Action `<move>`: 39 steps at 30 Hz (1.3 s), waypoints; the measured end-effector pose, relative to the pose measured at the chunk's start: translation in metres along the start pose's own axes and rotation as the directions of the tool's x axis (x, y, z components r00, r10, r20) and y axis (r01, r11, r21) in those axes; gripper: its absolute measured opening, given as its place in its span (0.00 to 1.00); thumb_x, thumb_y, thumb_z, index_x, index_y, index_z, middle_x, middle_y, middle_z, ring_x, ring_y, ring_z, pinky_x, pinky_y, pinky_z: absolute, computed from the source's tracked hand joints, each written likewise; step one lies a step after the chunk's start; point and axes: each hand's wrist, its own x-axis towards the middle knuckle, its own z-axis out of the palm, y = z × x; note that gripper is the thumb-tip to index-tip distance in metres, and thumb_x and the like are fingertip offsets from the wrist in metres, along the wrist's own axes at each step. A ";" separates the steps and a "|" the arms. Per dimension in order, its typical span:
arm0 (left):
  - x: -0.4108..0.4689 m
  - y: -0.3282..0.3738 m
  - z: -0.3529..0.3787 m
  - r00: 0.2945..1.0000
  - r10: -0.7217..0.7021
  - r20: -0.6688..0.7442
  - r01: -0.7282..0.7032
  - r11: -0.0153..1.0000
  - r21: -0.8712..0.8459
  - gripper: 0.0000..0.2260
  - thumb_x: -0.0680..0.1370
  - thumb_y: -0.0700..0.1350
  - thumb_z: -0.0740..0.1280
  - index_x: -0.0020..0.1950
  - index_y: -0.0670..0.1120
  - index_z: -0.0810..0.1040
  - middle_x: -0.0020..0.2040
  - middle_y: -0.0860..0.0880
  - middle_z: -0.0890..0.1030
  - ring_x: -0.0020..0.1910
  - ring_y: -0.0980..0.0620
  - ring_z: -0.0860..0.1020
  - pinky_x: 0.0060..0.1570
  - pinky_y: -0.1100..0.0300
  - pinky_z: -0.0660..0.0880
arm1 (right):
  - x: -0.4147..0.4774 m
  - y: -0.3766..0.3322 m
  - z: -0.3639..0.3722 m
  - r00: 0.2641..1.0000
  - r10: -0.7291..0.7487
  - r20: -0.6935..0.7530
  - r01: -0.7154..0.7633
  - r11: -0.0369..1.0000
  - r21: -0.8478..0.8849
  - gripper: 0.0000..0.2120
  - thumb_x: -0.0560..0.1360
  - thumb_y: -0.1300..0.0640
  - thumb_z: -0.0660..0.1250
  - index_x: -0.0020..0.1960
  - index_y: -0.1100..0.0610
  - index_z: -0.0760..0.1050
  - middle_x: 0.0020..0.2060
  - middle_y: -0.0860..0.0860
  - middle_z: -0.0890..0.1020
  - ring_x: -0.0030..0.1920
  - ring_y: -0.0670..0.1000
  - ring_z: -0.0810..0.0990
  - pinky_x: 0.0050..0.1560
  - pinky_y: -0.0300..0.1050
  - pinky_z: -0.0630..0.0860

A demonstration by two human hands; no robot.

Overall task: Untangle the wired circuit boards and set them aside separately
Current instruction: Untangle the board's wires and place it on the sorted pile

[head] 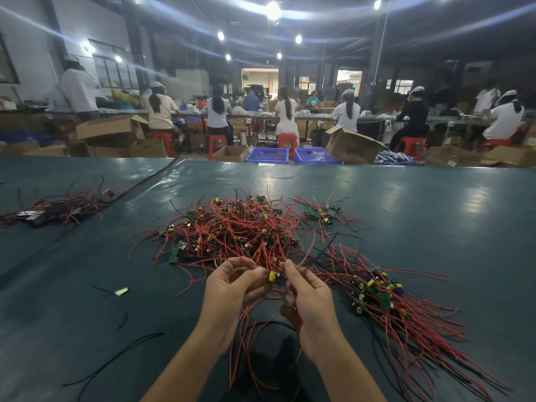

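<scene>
At a dark green counter in a busy workshop, my left grip and right grip close on one wired circuit board — its yellow capacitor shows between my fingertips and its red leads trail down between my wrists. Both grips are curled, thumb against fingers, each pinching red wire right at the near rim of the tangled heap, which sprawls across the middle of the counter straight ahead. To my right lies a separate pile of boards, their wires fanned toward the near right corner. A smaller cluster sits just right of the heap. Well off to the left, a further bundle rests by a seam in the counter. A loose black wire and a pale scrap lie near my left forearm. Behind — seated workers, red stools, blue crates, cardboard boxes.
</scene>
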 end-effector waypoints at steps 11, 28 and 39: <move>-0.003 -0.003 0.002 0.979 -0.168 0.119 0.154 0.981 0.118 0.10 0.67 0.48 0.74 0.40 0.44 0.77 0.38 0.43 0.82 0.33 0.49 0.79 0.33 0.60 0.78 | -0.005 -0.001 -0.001 0.963 0.037 0.269 -0.021 0.998 -0.064 0.11 0.66 0.47 0.74 0.41 0.54 0.86 0.41 0.58 0.83 0.42 0.59 0.80 0.48 0.53 0.80; -0.006 -0.003 0.006 0.985 -0.145 0.093 0.113 0.950 0.291 0.16 0.74 0.40 0.71 0.27 0.46 0.73 0.25 0.47 0.71 0.24 0.50 0.71 0.25 0.63 0.72 | 0.009 -0.003 -0.012 0.999 0.038 0.005 -0.038 0.999 -0.024 0.07 0.74 0.54 0.72 0.44 0.58 0.82 0.27 0.47 0.79 0.25 0.43 0.73 0.23 0.35 0.68; -0.006 -0.001 0.005 0.975 -0.166 0.150 0.092 0.908 0.409 0.17 0.78 0.39 0.65 0.28 0.45 0.79 0.26 0.48 0.74 0.24 0.53 0.72 0.26 0.64 0.70 | 0.007 -0.003 -0.008 0.999 0.028 0.044 -0.026 0.998 -0.054 0.07 0.72 0.53 0.73 0.40 0.57 0.85 0.31 0.51 0.80 0.29 0.48 0.76 0.30 0.40 0.75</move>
